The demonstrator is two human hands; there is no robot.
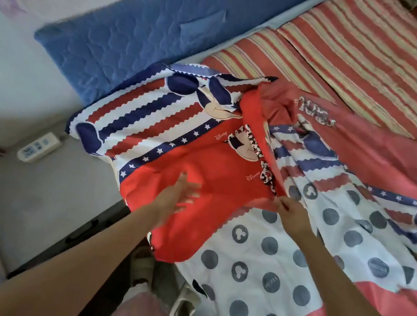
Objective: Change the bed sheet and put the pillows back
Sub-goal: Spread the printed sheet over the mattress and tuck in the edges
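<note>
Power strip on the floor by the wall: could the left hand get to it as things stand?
Probably yes. The power strip lies in the open on bare grey floor, left of the bed, with nothing lying between. The left hand is open, fingers spread over the sheet, holding nothing. It looks like a stretch.

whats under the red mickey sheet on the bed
Past the sheet, a striped mattress cover shows bare. What lies directly beneath the bunched sheet is covered. Left hand rests on it; right hand pinches a fold.

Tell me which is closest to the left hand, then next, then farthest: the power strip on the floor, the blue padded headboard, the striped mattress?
From the left hand, head view:
1. Power strip, on the floor to its left.
2. Blue padded headboard, above, against the wall.
3. Striped mattress, far upper right.
</note>
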